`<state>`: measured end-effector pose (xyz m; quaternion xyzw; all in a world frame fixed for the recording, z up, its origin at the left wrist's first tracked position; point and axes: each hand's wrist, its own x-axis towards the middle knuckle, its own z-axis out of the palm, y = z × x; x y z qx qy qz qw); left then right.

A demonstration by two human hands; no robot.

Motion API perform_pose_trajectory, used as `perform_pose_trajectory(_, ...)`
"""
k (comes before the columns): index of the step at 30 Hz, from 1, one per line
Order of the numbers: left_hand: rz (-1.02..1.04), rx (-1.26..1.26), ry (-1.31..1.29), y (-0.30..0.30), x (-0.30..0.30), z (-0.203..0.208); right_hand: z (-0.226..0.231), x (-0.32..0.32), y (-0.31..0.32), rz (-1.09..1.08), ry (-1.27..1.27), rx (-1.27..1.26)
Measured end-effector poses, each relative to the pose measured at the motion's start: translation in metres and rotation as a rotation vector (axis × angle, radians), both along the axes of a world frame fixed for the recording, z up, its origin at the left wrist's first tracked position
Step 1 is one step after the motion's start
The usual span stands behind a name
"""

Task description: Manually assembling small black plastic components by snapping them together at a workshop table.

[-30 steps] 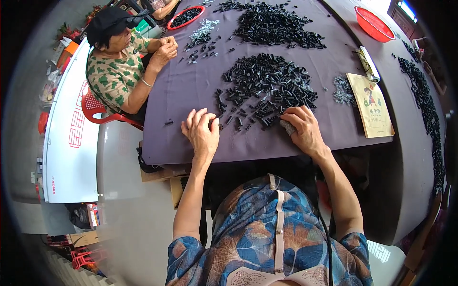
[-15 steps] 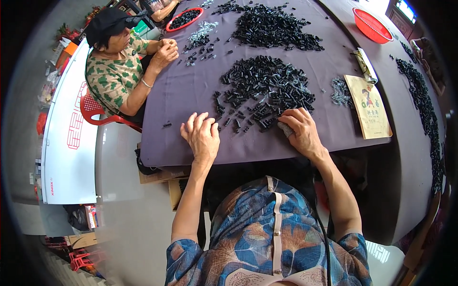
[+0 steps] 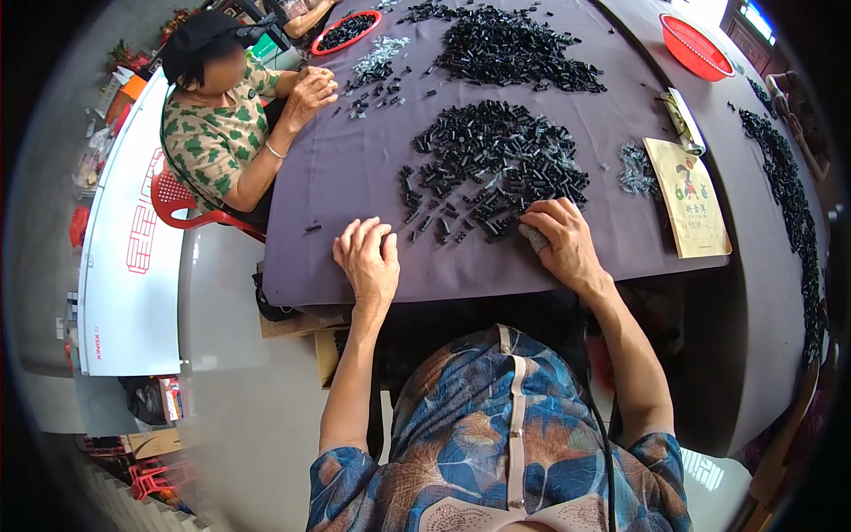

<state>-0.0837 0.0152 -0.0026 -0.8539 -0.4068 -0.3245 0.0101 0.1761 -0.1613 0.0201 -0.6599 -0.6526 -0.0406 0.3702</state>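
Observation:
A heap of small black cylindrical plastic pieces (image 3: 496, 160), some with clear parts among them, lies on the table before me. At its near right edge is my right hand (image 3: 567, 244), fingers curled inward and closed, touching the pieces. Something grey and rough (image 3: 534, 238) shows at its thumb; whether it is worn or held I cannot make out. What the fingertips pinch is hidden. My left hand (image 3: 369, 266) rests palm down on the cloth, left of the heap. Its fingers are stretched out and a little bent, with nothing seen in them.
A dark purple cloth covers the table (image 3: 355, 177). A larger black heap (image 3: 514, 53) lies farther back. Clear bits (image 3: 635, 168) lie beside a yellow paper booklet (image 3: 687, 199). A red basket (image 3: 696, 49) stands far right. At left sits a co-worker (image 3: 222, 133), hands together, near a filled red tray (image 3: 346, 34).
My left hand has drawn back slightly toward me and to the left, away from the heap. My right hand stays at the heap's edge, almost unmoved.

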Motion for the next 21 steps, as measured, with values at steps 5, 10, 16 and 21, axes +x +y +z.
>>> perform_pose_trajectory(5,-0.123,-0.125,-0.172,0.0044,-0.0032,-0.0022,-0.0030,-0.0044,0.0016,0.003,0.036,0.040)
perform_pose_trajectory(10,-0.135,-0.129,-0.166,0.0048,-0.0042,-0.0057,-0.0018,-0.0027,0.0006,-0.003,0.018,0.031)
perform_pose_trajectory(16,-0.119,-0.072,-0.096,0.0001,-0.0008,-0.0026,0.0005,-0.0028,0.0006,-0.008,0.009,0.017)
perform_pose_trajectory(21,-0.109,-0.078,-0.071,0.0000,-0.0004,-0.0041,-0.0016,-0.0014,0.0009,-0.007,0.017,0.017)
